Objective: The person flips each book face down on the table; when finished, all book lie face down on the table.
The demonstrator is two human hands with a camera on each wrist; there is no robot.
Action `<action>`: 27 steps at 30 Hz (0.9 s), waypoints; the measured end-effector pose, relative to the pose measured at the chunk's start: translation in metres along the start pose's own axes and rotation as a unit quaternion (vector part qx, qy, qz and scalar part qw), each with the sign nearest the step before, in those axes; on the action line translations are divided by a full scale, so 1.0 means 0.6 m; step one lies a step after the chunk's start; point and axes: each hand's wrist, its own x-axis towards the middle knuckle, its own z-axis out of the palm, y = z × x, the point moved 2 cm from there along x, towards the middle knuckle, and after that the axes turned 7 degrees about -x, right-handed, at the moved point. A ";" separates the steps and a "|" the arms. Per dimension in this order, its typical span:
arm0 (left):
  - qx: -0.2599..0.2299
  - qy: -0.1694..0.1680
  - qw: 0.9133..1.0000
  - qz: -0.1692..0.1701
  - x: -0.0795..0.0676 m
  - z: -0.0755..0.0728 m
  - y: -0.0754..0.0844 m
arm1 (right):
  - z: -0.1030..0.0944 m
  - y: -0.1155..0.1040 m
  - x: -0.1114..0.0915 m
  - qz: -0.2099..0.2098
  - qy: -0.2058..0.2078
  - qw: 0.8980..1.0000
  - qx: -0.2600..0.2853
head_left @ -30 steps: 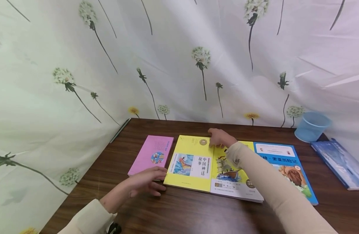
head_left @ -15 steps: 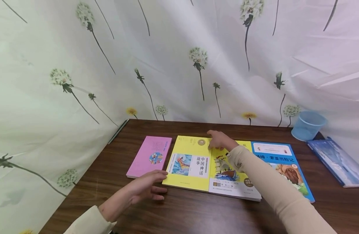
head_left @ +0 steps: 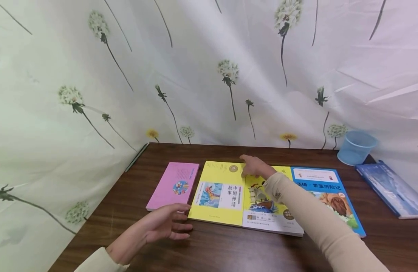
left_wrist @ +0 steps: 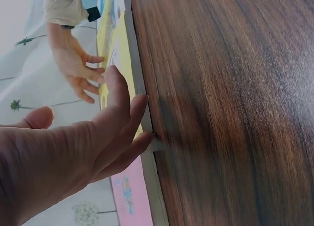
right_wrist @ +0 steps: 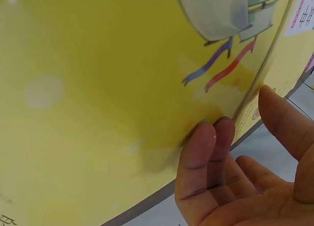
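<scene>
In the head view, a yellow book with a blue picture (head_left: 215,215) lies flat, side by side with a yellow book with a sailing ship (head_left: 260,200). My left hand (head_left: 166,224) is at the first book's near left corner, fingers spread and slightly bent. The left wrist view shows the left hand's (left_wrist: 98,147) fingertips right at that book's near edge. At the far edge, my right hand (head_left: 256,167) reaches over the seam between both yellow books. In the right wrist view, the right hand (right_wrist: 240,187) has loosely bent fingers on the ship cover, thumb apart over the neighbouring book.
A pink book (head_left: 171,189) lies to the left and a blue book (head_left: 326,186) adjoins the ship book on the right. Further right are a light blue cup (head_left: 355,149) and a blue-and-white book (head_left: 394,190). A floral curtain (head_left: 202,94) borders the brown table (head_left: 222,249).
My left hand's fingers have spread apart and its lower fingers sit a little nearer me. The right hand stays at the far edge. The head view has tilted and shifted slightly; the books have not visibly moved.
</scene>
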 end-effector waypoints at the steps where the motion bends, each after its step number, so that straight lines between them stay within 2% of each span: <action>1: -0.006 0.001 1.000 -0.002 0.000 -0.001 -0.001 | 0.001 0.000 0.000 0.001 0.000 1.000 -0.001; 10: -0.065 0.040 0.997 -0.009 0.005 0.003 -0.005 | 0.004 -0.001 0.007 0.019 -0.004 1.000 0.003; 16: -0.097 0.080 0.992 0.008 0.006 0.009 -0.008 | 0.004 -0.003 0.004 0.009 -0.005 1.000 0.007; 22: -0.137 0.089 0.986 0.026 0.006 0.011 -0.012 | 0.003 -0.005 0.001 0.000 -0.012 1.000 0.007; 27: -0.123 0.102 0.987 0.032 0.015 0.013 -0.006 | 0.003 -0.004 0.004 0.003 -0.019 1.000 0.009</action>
